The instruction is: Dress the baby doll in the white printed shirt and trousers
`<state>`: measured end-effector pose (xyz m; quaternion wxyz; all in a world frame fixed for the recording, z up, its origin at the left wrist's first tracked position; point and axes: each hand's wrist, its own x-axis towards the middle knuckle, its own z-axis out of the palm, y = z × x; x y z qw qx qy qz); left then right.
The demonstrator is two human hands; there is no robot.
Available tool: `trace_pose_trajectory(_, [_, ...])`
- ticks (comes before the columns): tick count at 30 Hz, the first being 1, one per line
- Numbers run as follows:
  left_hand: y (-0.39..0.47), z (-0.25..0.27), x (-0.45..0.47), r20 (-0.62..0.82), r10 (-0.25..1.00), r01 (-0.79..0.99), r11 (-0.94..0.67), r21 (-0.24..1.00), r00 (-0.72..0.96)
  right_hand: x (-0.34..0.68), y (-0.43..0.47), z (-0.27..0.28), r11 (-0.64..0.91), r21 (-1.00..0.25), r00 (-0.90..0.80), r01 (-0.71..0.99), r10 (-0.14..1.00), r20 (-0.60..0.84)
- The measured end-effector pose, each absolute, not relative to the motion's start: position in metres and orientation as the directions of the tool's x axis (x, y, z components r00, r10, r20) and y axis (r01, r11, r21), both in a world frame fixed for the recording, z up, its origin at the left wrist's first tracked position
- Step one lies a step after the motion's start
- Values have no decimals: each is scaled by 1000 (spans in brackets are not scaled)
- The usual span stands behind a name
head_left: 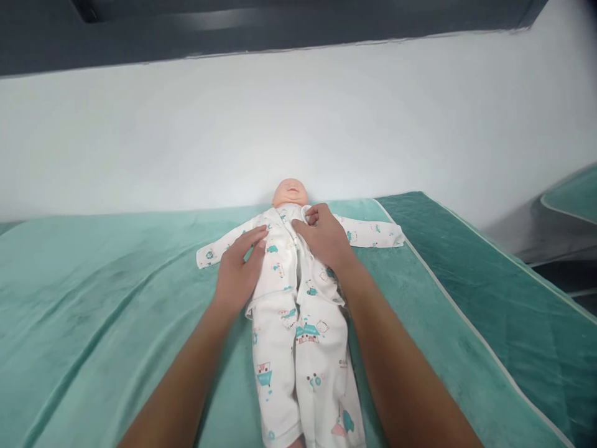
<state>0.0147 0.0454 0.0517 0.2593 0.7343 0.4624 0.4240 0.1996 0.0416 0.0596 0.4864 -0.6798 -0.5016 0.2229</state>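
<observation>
A baby doll (290, 191) lies on its back, its head toward the wall. It wears a white printed jacket (275, 267) with long sleeves spread to both sides, and matching trousers (275, 367). The jacket's front edges part slightly down the middle. My left hand (240, 267) rests along the jacket's left side, fingers stretched out and touching the cloth. At the upper right of the chest, my right hand (326, 239) has its fingers curled around the jacket's front edge near the collar. Its fingertips are partly hidden.
Beneath the doll is a green bedsheet (116, 298) with some wrinkles. A darker green strip with pale piping (494, 280) runs along the right side. Behind stands a white wall (224, 130), with a dark panel (261, 25) above it.
</observation>
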Motion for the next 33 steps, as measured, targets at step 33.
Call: trace_pose_trajectory(33, [131, 61, 72, 316, 907, 528, -418, 739, 277, 213, 67, 55, -75, -798, 405, 598, 887, 220])
